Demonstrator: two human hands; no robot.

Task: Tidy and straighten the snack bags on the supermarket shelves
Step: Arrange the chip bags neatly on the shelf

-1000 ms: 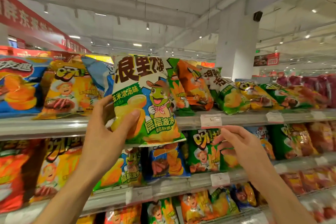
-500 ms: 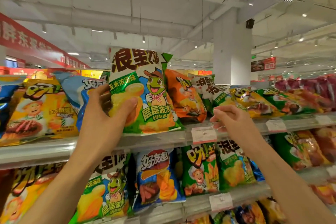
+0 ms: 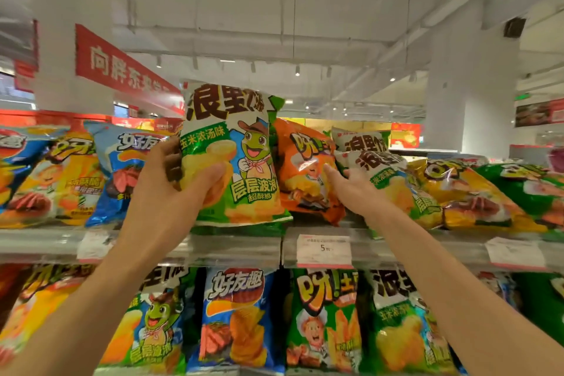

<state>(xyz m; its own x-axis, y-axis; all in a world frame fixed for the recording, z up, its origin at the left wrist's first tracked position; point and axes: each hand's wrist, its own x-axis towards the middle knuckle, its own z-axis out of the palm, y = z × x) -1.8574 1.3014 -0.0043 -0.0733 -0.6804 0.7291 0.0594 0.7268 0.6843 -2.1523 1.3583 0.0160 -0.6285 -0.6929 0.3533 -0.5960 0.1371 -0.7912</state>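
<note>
My left hand [image 3: 171, 192] grips a green and white snack bag [image 3: 235, 156] with a cartoon frog on it, thumb across the front and fingers curled behind its left edge; the bag stands upright at the front of the top shelf [image 3: 238, 246], its bottom edge just above the shelf lip. My right hand [image 3: 355, 188] is apart from the left, fingers stretched out and relaxed, reaching in to touch the orange bag [image 3: 302, 162] that leans just right of the held one. Right of that hand lies a slumped green bag [image 3: 387, 180] of the same frog brand, then a yellow bag [image 3: 464, 192] tilted back. Left of my left hand a blue bag [image 3: 122, 162] leans, with a yellow-orange bag [image 3: 73, 180] beside it. A price tag [image 3: 324, 250] reading 5 sits on the shelf rail under my right arm. The shelf below carries a blue bag with dark lettering [image 3: 238, 317] between other green bags, all upright
</note>
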